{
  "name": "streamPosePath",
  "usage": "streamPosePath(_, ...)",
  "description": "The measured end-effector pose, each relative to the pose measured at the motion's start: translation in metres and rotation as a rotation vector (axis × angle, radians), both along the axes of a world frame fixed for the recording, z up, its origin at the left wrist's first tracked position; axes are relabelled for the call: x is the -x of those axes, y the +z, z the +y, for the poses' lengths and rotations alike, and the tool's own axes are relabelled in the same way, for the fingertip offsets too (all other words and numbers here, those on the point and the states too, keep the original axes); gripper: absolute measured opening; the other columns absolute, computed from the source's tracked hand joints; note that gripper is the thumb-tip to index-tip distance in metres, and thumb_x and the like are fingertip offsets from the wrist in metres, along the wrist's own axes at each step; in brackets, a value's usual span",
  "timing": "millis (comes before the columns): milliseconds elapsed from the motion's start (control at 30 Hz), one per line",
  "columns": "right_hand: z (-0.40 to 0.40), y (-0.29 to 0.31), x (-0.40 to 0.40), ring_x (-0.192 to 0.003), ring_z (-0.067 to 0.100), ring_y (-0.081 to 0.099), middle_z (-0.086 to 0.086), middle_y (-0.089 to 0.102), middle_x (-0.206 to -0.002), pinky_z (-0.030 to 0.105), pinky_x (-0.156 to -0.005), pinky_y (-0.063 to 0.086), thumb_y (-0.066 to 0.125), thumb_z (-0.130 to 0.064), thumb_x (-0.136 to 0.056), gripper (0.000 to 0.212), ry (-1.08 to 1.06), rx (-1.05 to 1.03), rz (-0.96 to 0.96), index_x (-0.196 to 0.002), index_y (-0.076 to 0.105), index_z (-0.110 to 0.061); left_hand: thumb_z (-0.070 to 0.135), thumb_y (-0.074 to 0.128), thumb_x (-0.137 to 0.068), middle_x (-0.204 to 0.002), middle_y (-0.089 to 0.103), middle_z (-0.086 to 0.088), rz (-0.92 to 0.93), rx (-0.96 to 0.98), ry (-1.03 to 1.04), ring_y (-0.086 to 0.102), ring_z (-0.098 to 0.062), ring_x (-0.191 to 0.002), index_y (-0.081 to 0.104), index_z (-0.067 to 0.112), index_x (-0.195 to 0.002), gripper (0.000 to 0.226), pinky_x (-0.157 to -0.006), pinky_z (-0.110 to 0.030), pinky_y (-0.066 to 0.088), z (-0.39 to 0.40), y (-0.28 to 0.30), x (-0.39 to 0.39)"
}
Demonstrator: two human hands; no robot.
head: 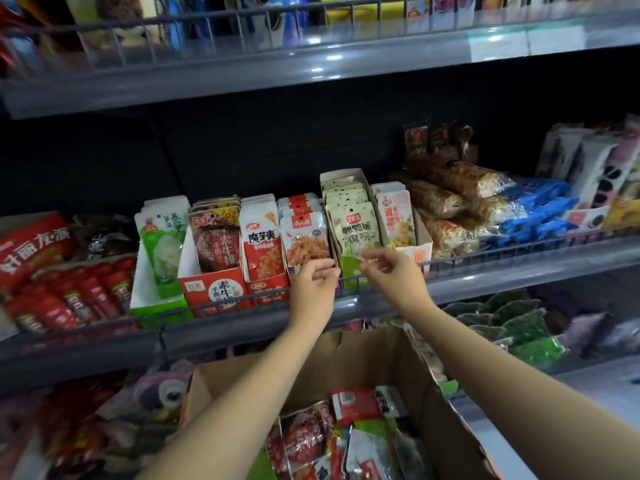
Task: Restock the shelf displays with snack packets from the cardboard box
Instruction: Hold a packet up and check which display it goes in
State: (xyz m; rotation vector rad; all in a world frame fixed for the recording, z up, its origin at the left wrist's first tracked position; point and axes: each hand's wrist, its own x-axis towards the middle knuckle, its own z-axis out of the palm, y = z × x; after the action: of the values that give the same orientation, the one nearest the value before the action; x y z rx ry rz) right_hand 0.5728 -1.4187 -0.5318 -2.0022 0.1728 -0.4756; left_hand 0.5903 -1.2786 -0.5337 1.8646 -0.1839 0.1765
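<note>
Left hand (pixel 313 282): fingers curled on glossy orange packet (pixel 304 242), at wire rail (pixel 485 256).
Right hand (pixel 388 271): pinched pale-green packet (pixel 355 233).
Cardboard box (pixel 381 355): open-topped, below shelf edge.

A grey metal shelf (pixel 485 275) with a wire front rail is seen. Upright rows of snack packets in open cardboard display trays (pixel 214 289) are carried directly behind the hands (pixel 311 282). Red sausage packs (pixel 69 292) lie left of them; blue wrapped packets (pixel 533 209) lie right.
</note>
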Motion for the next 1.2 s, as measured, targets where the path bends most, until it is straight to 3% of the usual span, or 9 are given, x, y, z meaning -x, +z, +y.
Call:
streamPosePath(100,0.012,-0.031,0.020,-0.066,0.003,0.055,-0.006,0.060,-0.074,0.017,-0.064,0.043,0.068,-0.021,-0.085,0.015,0.013,0.002,0.056,-0.100,0.066,-0.020,0.017,0.058,-0.093,-0.093,0.065,0.003,0.066,0.021,0.002,0.063,-0.014,-0.088,0.061,0.019,-0.101,0.009,-0.077,-0.023,0.050,0.010,-0.032,0.019)
streamPosePath(333,0.032,-0.103,0.049,-0.079,0.009,0.056,-0.002,0.064,-0.088,0.019,-0.072,0.039,0.068,-0.023,-0.085,0.019,0.069,0.072,0.287,-0.103,0.068,-0.017,0.014,0.055,-0.094,-0.097,0.065,-0.004,0.278,-0.040,-0.007,0.060,-0.014,-0.085,0.061,0.015,-0.102,0.010,-0.066,-0.016,0.042,0.028,-0.105,0.044)
streamPosePath(533,0.032,-0.147,0.047,-0.095,0.015,0.062,-0.002,0.065,-0.095,0.020,-0.077,0.042,0.067,-0.026,-0.085,0.024,0.135,0.171,0.510,-0.108,0.067,-0.019,0.013,0.055,-0.094,-0.102,0.064,-0.003,0.454,-0.126,-0.002,0.063,-0.021,-0.097,0.062,0.009,-0.107,0.015,-0.078,-0.023,0.043,0.033,-0.156,0.042)
streamPosePath(700,0.028,-0.182,0.036,-0.104,0.019,0.062,0.001,0.067,-0.114,0.027,-0.089,0.047,0.061,-0.029,-0.088,0.027,0.206,0.288,0.738,-0.113,0.065,-0.019,0.015,0.057,-0.093,-0.111,0.066,-0.011,0.621,-0.138,0.023,0.062,-0.026,-0.101,0.060,0.005,-0.114,0.023,-0.084,-0.028,0.046,0.031,-0.191,0.034)
streamPosePath(767,0.029,-0.192,0.034,-0.106,0.023,0.062,0.005,0.067,-0.116,0.030,-0.090,0.048,0.056,-0.033,-0.091,0.030,0.265,0.357,0.777,-0.114,0.066,-0.016,0.019,0.059,-0.093,-0.111,0.065,-0.013,0.683,-0.143,0.052,0.062,-0.029,-0.103,0.059,0.005,-0.116,0.027,-0.088,-0.031,0.047,0.028,-0.203,0.031)
streamPosePath(867,0.032,-0.204,0.033,-0.108,0.025,0.060,0.008,0.066,-0.119,0.031,-0.090,0.048,0.051,-0.032,-0.094,0.030,0.283,0.381,0.804,-0.114,0.066,-0.014,0.021,0.062,-0.091,-0.106,0.066,-0.015,0.757,-0.100,0.075,0.062,-0.027,-0.100,0.064,0.007,-0.103,0.018,-0.093,-0.041,0.050,0.025,-0.220,0.027)
streamPosePath(1000,0.033,-0.219,0.031,-0.105,0.021,0.061,0.004,0.067,-0.116,0.027,-0.086,0.047,0.059,-0.035,-0.088,0.028,0.240,0.295,0.818,-0.110,0.069,-0.021,0.020,0.064,-0.089,-0.113,0.065,-0.016,0.813,-0.062,0.095,0.062,-0.029,-0.104,0.059,0.001,-0.121,0.037,-0.095,-0.040,0.049,0.023,-0.235,0.023)
streamPosePath(1067,0.033,-0.221,0.031,-0.101,0.019,0.062,0.003,0.069,-0.113,0.026,-0.082,0.048,0.060,-0.033,-0.088,0.025,0.211,0.245,0.817,-0.107,0.070,-0.021,0.019,0.066,-0.088,-0.109,0.067,-0.014,0.834,-0.023,0.134,0.064,-0.026,-0.095,0.061,0.002,-0.119,0.036,-0.089,-0.035,0.051,0.023,-0.238,0.022)
streamPosePath(1200,0.032,-0.216,0.033,-0.099,0.019,0.061,0.005,0.068,-0.111,0.019,-0.072,0.037,0.058,-0.027,-0.091,0.022,0.177,0.179,0.828,-0.107,0.069,-0.016,0.015,0.064,-0.089,-0.080,0.062,-0.007,0.928,0.115,0.148,0.049,-0.011,-0.056,0.064,0.003,-0.113,0.026,-0.046,-0.015,0.039,0.024,-0.234,0.023)
